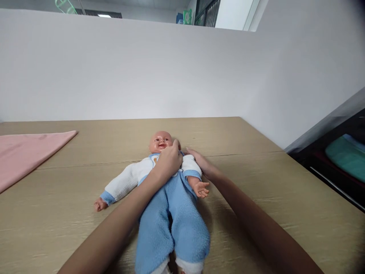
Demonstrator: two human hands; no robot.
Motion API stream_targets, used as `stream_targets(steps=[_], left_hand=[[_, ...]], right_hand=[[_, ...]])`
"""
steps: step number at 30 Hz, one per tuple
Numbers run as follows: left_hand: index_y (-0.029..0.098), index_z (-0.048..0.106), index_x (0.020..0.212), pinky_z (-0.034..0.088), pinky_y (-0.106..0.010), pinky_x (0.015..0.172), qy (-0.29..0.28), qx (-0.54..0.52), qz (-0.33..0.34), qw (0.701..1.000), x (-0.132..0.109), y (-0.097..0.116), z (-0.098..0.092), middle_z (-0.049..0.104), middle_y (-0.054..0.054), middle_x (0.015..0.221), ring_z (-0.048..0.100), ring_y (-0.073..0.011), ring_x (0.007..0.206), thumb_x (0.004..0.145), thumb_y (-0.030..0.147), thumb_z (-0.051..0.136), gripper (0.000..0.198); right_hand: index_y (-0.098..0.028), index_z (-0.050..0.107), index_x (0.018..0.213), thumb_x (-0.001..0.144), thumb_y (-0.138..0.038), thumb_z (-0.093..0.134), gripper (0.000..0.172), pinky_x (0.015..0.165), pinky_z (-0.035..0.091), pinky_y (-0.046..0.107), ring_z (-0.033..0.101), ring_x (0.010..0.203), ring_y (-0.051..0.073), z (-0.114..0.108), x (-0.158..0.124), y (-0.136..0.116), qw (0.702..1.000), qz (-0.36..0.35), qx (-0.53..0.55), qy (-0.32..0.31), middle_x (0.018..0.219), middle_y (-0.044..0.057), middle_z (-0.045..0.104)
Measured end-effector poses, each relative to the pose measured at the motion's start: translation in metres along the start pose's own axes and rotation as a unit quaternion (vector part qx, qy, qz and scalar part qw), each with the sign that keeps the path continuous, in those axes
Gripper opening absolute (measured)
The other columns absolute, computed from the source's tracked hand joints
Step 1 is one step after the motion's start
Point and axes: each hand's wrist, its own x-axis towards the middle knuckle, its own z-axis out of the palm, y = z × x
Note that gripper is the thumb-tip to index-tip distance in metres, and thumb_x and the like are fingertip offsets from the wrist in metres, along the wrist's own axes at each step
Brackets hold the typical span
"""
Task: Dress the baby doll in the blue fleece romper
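Observation:
A baby doll lies face up on the wooden table, its head away from me. It wears a fluffy suit with white sleeves and blue trousers. My left hand is over the upper chest near the neck, its fingers closed on the suit at the shoulder; what the fingertips grip is partly hidden. Against the white sleeve on the right side rests my right hand, fingers stretched toward the doll's shoulder, the tips partly hidden. The doll's other arm is spread out to the left.
A pink cloth lies flat at the table's left. The table meets a white wall behind. At the right, below the wall, a dark shelf or frame holds a green cloth item.

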Motion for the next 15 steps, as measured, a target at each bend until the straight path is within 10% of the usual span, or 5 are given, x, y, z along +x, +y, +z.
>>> stream_targets(steps=[4,10,15], left_hand=[[0.013,0.056,0.120,0.053,-0.039,0.077,-0.005,0.016,-0.009,1.000,-0.001,-0.002,0.003,0.079,-0.022,0.105,0.078,-0.0351,0.097,0.097,0.008,0.048,0.024],[0.011,0.057,0.122,0.053,-0.041,0.074,-0.014,0.032,-0.008,0.999,-0.002,-0.002,0.007,0.079,-0.023,0.103,0.079,-0.0376,0.093,0.093,-0.001,0.042,0.034],[0.012,0.058,0.120,0.055,-0.042,0.078,-0.002,0.024,0.000,1.000,-0.003,-0.003,0.008,0.079,-0.021,0.105,0.078,-0.0367,0.096,0.098,0.005,0.047,0.026]], right_hand=[[-0.024,0.067,0.138,0.071,-0.037,0.091,0.072,0.081,0.058,0.036,0.073,0.096,0.027,-0.022,-0.039,-0.038,0.978,0.012,-0.194,-0.076,0.111,0.005,0.081],[-0.026,0.073,0.134,0.085,-0.026,0.070,0.049,0.074,0.051,0.037,0.075,0.091,0.033,-0.063,-0.079,-0.081,0.768,-0.058,-0.621,-0.143,0.113,0.009,0.083],[-0.019,0.061,0.151,0.092,-0.030,0.063,0.060,0.092,0.054,0.044,0.073,0.115,0.038,-0.065,-0.080,-0.074,0.741,-0.078,-0.646,-0.166,0.136,0.015,0.077]])
